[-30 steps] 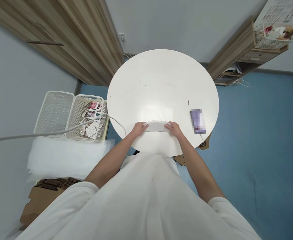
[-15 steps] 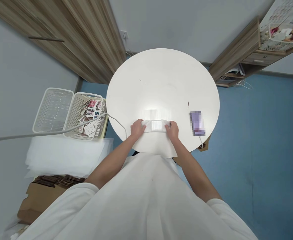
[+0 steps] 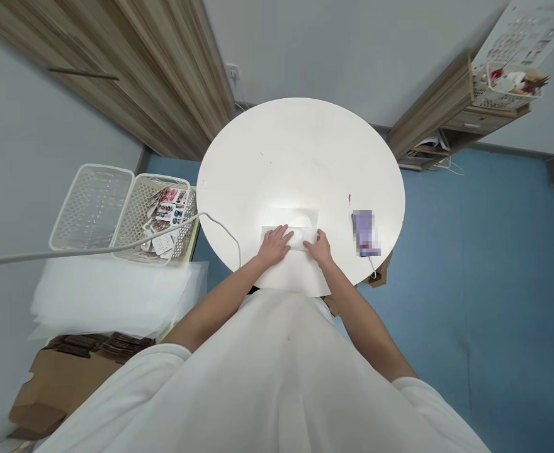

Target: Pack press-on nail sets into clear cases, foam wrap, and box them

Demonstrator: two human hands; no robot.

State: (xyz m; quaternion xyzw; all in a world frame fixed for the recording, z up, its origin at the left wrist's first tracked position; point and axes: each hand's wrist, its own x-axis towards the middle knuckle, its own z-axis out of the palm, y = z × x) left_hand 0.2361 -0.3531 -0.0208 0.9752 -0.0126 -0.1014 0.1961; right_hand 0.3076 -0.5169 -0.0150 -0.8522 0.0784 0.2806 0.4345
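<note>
White sheet (image 3: 298, 239) — folded, flat on the table (image 3: 300, 138).

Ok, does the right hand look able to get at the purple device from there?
Probably yes: the purple device lies a little to the right of the right hand, with nothing visible between them, though that hand is at the white strip.

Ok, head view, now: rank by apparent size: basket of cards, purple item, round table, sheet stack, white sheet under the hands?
1. Round table
2. Sheet stack
3. Basket of cards
4. White sheet, edges faint
5. Purple item, pixelated
</note>
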